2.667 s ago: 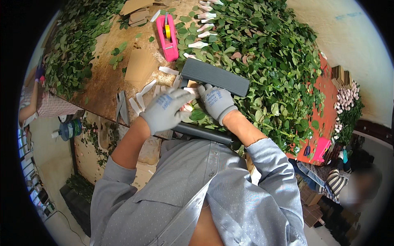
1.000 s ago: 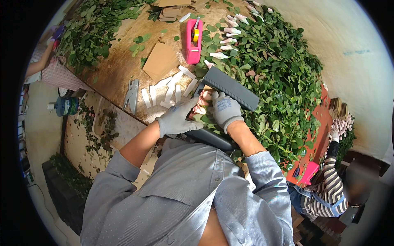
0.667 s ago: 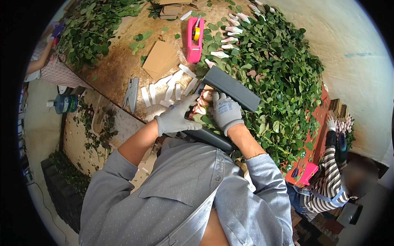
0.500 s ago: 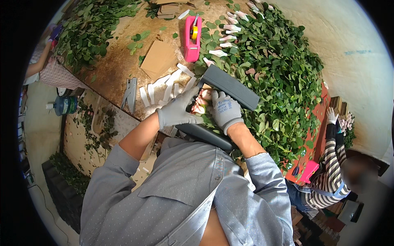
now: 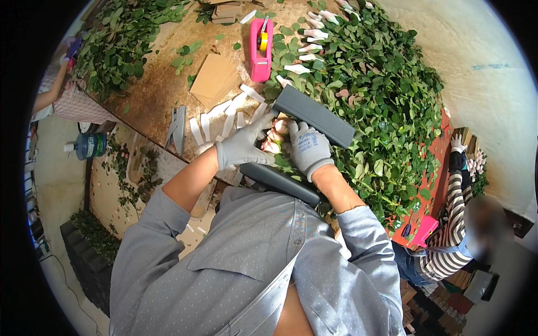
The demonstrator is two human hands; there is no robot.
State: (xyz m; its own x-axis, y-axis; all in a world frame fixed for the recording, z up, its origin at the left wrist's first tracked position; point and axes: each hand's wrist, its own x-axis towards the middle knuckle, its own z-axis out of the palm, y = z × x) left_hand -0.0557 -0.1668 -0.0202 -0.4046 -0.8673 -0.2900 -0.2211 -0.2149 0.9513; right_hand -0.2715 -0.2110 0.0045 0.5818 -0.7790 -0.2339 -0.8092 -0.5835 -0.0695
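Between my hands lies a small bunch of pink and cream roses (image 5: 274, 141), set in a dark trough with two long padded walls; the far wall (image 5: 314, 116) and near wall (image 5: 280, 183) both show. My left hand (image 5: 242, 148), in a grey glove, cups the left side of the blooms with thumb and fingers curved around them. From the right, my gloved right hand (image 5: 307, 147) presses against the bunch, its fingers close together and bent. Its fingertips are partly hidden, and so are the stems beneath.
Left of the trough lie white paper strips (image 5: 230, 121), a stapler (image 5: 177, 130) and brown cardboard sheets (image 5: 215, 81). A pink tape dispenser (image 5: 260, 51) stands beyond. Leafy rose stems (image 5: 386, 106) heap up on the right. Co-workers are at the far left and at the right, one in a striped sleeve (image 5: 455, 210).
My left fingers have shifted slightly at the roses, and more of the upper bloom shows. My right hand stays almost in place. The right co-worker's gloved hand has moved farther away.
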